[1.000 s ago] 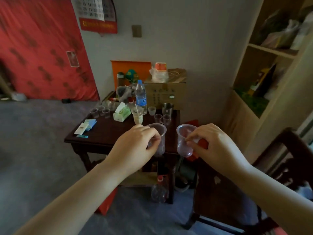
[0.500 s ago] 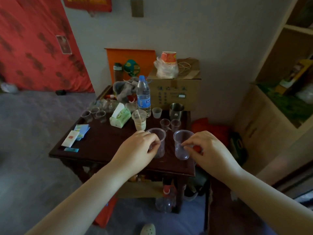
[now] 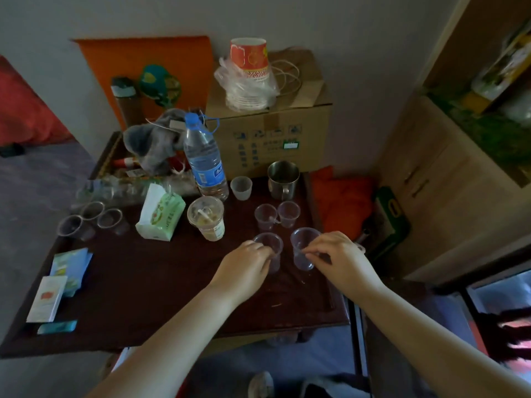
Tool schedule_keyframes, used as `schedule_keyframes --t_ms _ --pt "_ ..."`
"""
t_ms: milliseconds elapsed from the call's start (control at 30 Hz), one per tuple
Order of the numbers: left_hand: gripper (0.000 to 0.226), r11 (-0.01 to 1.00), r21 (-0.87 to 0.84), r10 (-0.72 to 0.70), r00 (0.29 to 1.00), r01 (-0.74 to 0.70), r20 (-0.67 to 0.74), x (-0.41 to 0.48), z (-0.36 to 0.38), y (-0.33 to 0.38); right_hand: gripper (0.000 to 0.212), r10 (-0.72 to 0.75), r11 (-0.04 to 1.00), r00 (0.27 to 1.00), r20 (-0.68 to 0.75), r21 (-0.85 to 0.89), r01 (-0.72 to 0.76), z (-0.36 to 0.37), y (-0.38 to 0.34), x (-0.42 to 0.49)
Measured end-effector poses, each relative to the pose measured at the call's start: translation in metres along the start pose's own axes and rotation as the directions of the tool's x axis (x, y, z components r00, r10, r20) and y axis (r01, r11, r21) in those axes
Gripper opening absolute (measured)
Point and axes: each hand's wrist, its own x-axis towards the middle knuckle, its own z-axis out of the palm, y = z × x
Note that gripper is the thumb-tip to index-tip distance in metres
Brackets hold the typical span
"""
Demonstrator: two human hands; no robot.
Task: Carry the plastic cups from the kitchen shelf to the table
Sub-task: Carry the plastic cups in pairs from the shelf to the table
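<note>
Left hand [image 3: 244, 265] and right hand [image 3: 339, 259] each pinch a clear cup [image 3: 270, 251] [image 3: 303, 248] by the rim, fingers closed on it, upright over the table [image 3: 143, 282], likely for setting down beside two more cups [image 3: 277, 216]

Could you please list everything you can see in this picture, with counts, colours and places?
table: one, dark wood, centre
clear plastic cups in hands: two, table's right front
clear plastic cups standing free: five; two behind the held pair, three at table's left edge
small white cup: one, beside bottle
water bottle: one, clear, blue cap, table's rear
metal mug: one, steel, rear right
lidded drink cup: one, clear, centre
tissue pack: one, green-white, centre left
cardboard box: one, brown, behind table
paper cups: stack, red-white, on box
hands: left, right, each gripping a cup
</note>
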Motion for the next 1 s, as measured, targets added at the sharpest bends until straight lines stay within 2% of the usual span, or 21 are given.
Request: schedule_keyframes --t_ms 200,333,667,1000 --pt "0.019 0.994 -0.038 -0.103 0.994 0.104 0.034 0.03 0.029 -0.028 0.015 -0.003 1.0 0.998 0.07 0.02 0.002 0.038 0.04 0.033" --pt "0.025 0.994 0.019 -0.112 0.993 0.112 0.04 0.041 0.045 -0.038 0.017 -0.024 0.999 0.99 0.14 0.024 0.021 0.06 0.064 0.051" --pt "0.028 0.988 0.043 -0.154 0.98 0.15 0.127 0.067 0.081 -0.05 0.02 -0.098 0.995 0.972 0.214 0.004 0.1 0.088 0.106 0.083" --pt "0.033 0.98 0.046 -0.199 0.962 0.194 0.186 0.082 0.098 -0.057 0.023 -0.125 0.992 0.968 0.22 0.031 0.121 0.098 0.126 0.09"
